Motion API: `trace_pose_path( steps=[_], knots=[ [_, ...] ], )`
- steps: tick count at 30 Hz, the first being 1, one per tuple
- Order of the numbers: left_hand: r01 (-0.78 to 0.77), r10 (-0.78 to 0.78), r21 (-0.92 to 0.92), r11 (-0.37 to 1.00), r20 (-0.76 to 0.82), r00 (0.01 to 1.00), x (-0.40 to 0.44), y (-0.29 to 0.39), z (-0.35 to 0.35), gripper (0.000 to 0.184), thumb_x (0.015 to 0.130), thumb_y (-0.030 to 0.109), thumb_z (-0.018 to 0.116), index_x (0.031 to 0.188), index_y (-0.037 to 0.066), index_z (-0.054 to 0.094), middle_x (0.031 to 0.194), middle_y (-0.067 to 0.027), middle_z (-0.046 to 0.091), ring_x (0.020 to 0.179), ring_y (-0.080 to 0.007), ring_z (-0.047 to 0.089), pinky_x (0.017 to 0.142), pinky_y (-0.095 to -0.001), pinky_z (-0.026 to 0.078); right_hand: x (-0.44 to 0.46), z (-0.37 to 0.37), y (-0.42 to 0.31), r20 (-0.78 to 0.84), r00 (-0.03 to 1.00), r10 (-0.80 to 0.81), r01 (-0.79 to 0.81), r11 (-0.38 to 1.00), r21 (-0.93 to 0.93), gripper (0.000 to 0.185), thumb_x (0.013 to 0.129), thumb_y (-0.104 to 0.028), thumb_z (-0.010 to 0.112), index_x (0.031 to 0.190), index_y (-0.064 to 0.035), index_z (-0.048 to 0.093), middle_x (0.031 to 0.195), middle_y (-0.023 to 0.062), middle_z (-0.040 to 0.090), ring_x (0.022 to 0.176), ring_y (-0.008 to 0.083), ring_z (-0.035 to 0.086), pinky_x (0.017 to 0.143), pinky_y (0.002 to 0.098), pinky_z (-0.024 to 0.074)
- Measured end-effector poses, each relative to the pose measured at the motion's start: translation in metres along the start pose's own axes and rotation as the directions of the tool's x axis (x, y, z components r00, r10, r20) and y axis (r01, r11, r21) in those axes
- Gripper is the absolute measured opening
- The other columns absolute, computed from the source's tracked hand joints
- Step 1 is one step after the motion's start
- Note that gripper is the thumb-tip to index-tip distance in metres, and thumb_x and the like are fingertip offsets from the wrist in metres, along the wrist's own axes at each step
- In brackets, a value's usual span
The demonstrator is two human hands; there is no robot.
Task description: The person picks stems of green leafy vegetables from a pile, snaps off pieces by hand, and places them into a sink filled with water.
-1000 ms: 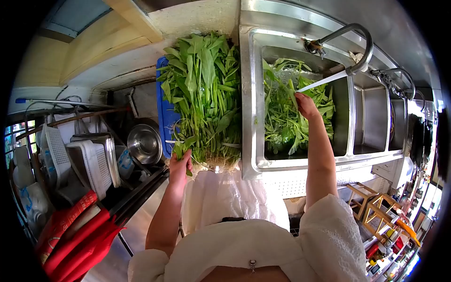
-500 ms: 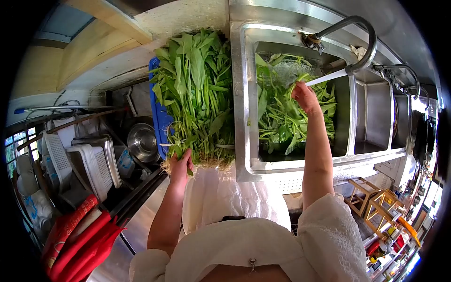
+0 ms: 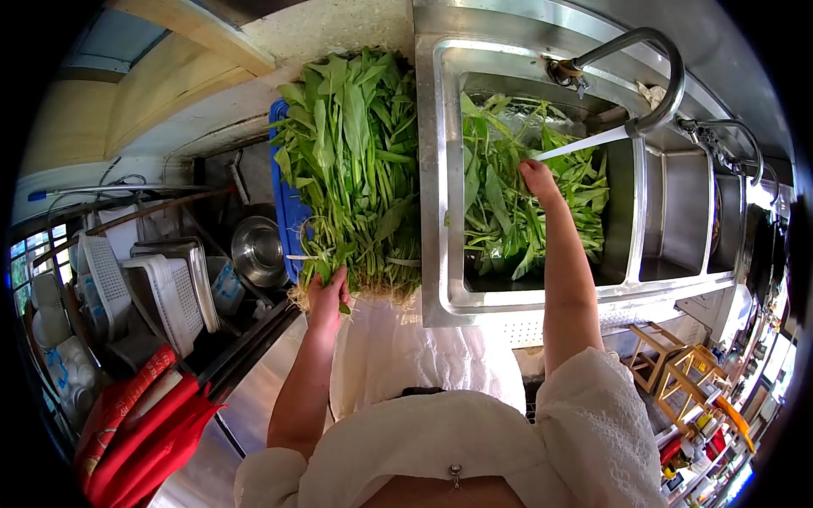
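Observation:
Long-stemmed leafy greens (image 3: 356,161), like water spinach, lie piled on a blue tray (image 3: 292,212), their pale roots toward me. At the root end, my left hand (image 3: 326,296) is closed around a few leafy stems beside a pale tie. More loose greens (image 3: 508,212) fill the left basin of the steel sink (image 3: 440,254). My right hand (image 3: 539,180) is over that basin, closed on some of these stems; its fingertips are partly hidden. A stream of water from the curved faucet (image 3: 665,85) falls right by the hand.
Two more basins (image 3: 675,203) and a second faucet (image 3: 745,140) are to the right. On the left are a metal bowl (image 3: 257,252), white plastic baskets (image 3: 174,296) and red bags (image 3: 148,432). Wooden stools (image 3: 669,360) stand at the lower right.
My right hand has shifted slightly left and down in the basin, moving the greens under the stream. My left hand stays almost where it was.

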State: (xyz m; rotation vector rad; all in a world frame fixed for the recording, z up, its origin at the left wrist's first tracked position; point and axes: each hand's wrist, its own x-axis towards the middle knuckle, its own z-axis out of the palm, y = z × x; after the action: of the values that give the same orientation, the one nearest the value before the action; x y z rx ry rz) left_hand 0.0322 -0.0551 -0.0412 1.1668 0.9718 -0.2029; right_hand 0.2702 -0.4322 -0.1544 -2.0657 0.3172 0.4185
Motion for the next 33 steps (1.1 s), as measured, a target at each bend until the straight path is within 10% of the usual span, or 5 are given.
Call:
trace_pose_path(
  steps=[13,20,24,28,33],
  knots=[
    [-0.003,0.003,-0.002,1.0,-0.048,0.999,-0.003,-0.007,-0.008,0.017,0.079,0.014,0.06,0.071,0.008,0.047,0.05,0.0011,0.042,0.038,-0.0078,0.037,0.037,-0.023,0.029,0.004,0.014,-0.009,-0.032,0.982,0.185,-0.161,0.742,-0.651,0.033,0.073,-0.033,0.055,0.096,-0.0103,0.06,0.098,0.014,0.059,0.092,0.0295,0.056,0.076,0.038,0.0445],
    [0.022,-0.024,-0.038,0.999,-0.051,0.998,-0.003,-0.008,-0.014,0.017,0.078,0.014,0.061,0.072,0.008,0.046,0.05,0.0011,0.042,0.038,-0.008,0.037,0.037,-0.0228,0.029,0.02,-0.037,-0.012,-0.25,0.964,0.093,-0.222,0.799,-0.558,0.056,0.067,-0.049,0.061,0.106,-0.0086,0.056,0.1,0.0129,0.059,0.093,0.0267,0.056,0.08,0.037,0.0428],
    [0.015,-0.018,-0.084,0.996,-0.039,0.999,-0.002,-0.012,-0.018,0.019,0.078,0.014,0.061,0.07,0.008,0.044,0.05,0.0009,0.042,0.038,-0.0082,0.037,0.036,-0.023,0.028,-0.019,-0.042,-0.026,-0.432,0.86,0.273,-0.481,0.715,-0.507,0.092,0.068,-0.064,0.051,0.133,-0.0095,0.016,0.132,0.021,0.025,0.115,0.0399,0.034,0.087,0.0481,0.0364],
    [-0.016,0.014,-0.068,0.998,-0.033,0.999,0.007,-0.024,-0.02,0.022,0.08,0.015,0.059,0.066,0.008,0.044,0.049,0.0009,0.042,0.037,-0.0084,0.037,0.035,-0.0236,0.029,-0.029,0.022,0.009,-0.357,0.717,0.599,-0.683,0.5,-0.533,0.095,0.072,-0.067,0.042,0.135,-0.0132,-0.005,0.138,0.0222,0.001,0.124,0.0445,0.011,0.093,0.0598,0.0245],
    [-0.032,0.033,0.019,0.999,-0.108,0.994,0.009,-0.023,-0.018,0.022,0.08,0.017,0.059,0.065,0.009,0.047,0.047,0.0029,0.04,0.037,-0.0061,0.036,0.036,-0.0223,0.027,0.035,0.065,0.08,0.066,0.861,0.505,-0.305,0.615,-0.727,0.085,0.079,-0.051,0.047,0.133,0.0008,0.008,0.134,0.0213,0.023,0.118,0.0355,0.033,0.092,0.0454,0.0339]
  ],
)
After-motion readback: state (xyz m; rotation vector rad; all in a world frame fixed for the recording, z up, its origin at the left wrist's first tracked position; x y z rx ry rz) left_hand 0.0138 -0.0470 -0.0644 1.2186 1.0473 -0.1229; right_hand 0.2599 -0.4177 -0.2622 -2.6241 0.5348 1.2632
